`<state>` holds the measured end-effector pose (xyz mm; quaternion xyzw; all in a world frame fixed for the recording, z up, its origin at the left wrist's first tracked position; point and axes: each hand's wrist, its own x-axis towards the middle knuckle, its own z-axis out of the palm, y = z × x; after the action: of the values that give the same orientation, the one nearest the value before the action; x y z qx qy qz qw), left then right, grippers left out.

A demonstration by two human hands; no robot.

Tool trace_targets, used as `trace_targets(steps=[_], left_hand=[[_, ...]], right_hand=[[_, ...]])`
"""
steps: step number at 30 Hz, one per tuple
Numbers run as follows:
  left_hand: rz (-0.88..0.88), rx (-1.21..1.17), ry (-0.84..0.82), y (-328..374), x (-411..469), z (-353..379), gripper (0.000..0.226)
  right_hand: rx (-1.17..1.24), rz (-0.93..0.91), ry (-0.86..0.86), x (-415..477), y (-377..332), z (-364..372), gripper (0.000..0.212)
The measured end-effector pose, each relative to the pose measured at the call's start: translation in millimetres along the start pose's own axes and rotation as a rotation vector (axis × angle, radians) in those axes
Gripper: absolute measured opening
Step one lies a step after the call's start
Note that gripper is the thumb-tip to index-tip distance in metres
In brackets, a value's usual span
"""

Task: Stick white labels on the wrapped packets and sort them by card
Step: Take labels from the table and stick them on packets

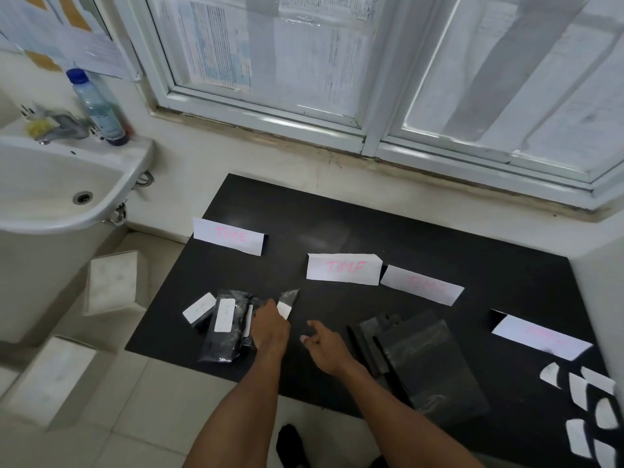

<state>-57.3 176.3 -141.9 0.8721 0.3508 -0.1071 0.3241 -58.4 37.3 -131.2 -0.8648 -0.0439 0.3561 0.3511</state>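
Observation:
On a black table (422,231) several white cards with pink writing stand in a row: one at the far left (229,236), one in the middle (342,269), one beside it (422,289), one at the right (540,337). Below the left card lies a pile of black wrapped packets (224,324), several bearing white labels. My left hand (270,327) reaches onto a labelled packet (287,304) at the pile's right edge; its fingers are hidden. My right hand (324,342) hovers over the table with loose fingers, holding nothing. A stack of unlabelled black packets (425,363) lies to its right.
Loose white labels (587,410) lie at the table's right front corner. A white sink (60,187) with a water bottle (98,108) stands to the left. White boxes (111,282) sit on the tiled floor left of the table. A window runs behind.

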Motion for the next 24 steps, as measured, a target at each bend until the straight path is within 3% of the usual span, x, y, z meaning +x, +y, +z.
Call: trace_targets(steps=[6, 11, 16, 24], left_hand=[[0.168, 0.008, -0.018, 27, -7, 6, 0.043], [0.269, 0.071, -0.147, 76, -27, 38, 0.035], [0.431, 0.101, -0.234, 141, -75, 93, 0.028], [0.658, 0.226, -0.27, 215, -152, 194, 0.027]], right_hand=[[0.061, 0.003, 0.069, -6, 13, -17, 0.054], [0.157, 0.008, 0.173, -26, 41, -54, 0.051], [0.217, 0.042, 0.334, -62, 102, -107, 0.041], [0.255, 0.241, 0.572, -132, 238, -187, 0.045]])
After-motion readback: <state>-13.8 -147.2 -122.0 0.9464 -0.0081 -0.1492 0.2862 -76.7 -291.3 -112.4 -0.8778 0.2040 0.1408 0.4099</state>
